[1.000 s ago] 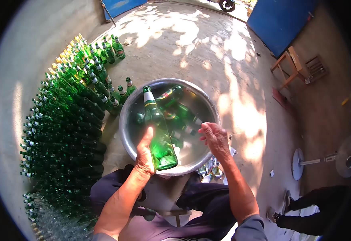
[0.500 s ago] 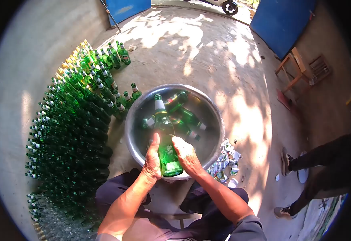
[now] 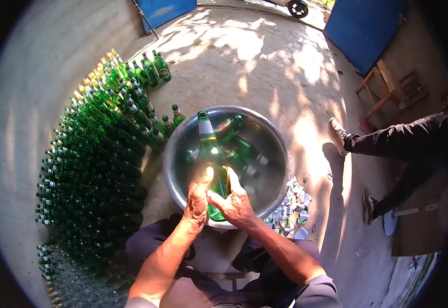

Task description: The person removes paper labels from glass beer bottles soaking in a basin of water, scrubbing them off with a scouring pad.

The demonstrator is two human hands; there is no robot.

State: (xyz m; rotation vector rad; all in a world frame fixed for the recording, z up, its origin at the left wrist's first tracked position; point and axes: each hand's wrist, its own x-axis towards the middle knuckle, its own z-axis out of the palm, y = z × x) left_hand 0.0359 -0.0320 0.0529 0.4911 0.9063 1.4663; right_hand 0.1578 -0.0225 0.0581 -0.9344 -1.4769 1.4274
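A green glass bottle (image 3: 211,149) with pale foil round its neck is held over the near side of a metal basin (image 3: 168,163), neck pointing away from me. My left hand (image 3: 198,199) grips its lower left side. From the right, my right hand (image 3: 235,206) closes round the lower body, its thumb lying across the front. Several more green bottles (image 3: 249,150) lie in the cloudy water of the basin, partly under the surface. The held bottle's lower body is partly hidden by my fingers.
Closely packed green bottles (image 3: 95,169) stand on the floor at left. Torn label scraps (image 3: 295,205) lie right of the basin. Another person's legs (image 3: 403,136) are at right. A wooden stool (image 3: 383,87) and blue doors (image 3: 365,36) stand farther back.
My right hand's thumb has moved across the bottle's front, and the fingers have shifted. The bottle stays over the basin. The other person has stepped forward, one foot now closer to the basin.
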